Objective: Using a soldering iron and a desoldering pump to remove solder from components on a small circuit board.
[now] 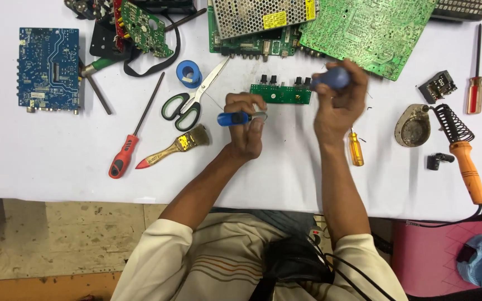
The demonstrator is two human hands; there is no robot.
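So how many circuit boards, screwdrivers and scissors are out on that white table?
Circuit boards: 5 (blue, small green strip, large green, green one top left, one under a metal mesh cover)
Screwdrivers: 3 (red, yellow, red-handled right)
Scissors: 1
Total: 9

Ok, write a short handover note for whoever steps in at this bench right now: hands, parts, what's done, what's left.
Left hand: closed on a blue-handled tool, held level just below the small green circuit board.
Right hand: gripping a blue-handled tool at the board's right end.
The board lies flat on the white table with its knobs along the far edge.
Nearby: scissors, brush, red screwdriver, soldering iron off to the right.
Done: cannot tell from this view.
Left: work on the board looks under way, both tools in hand.
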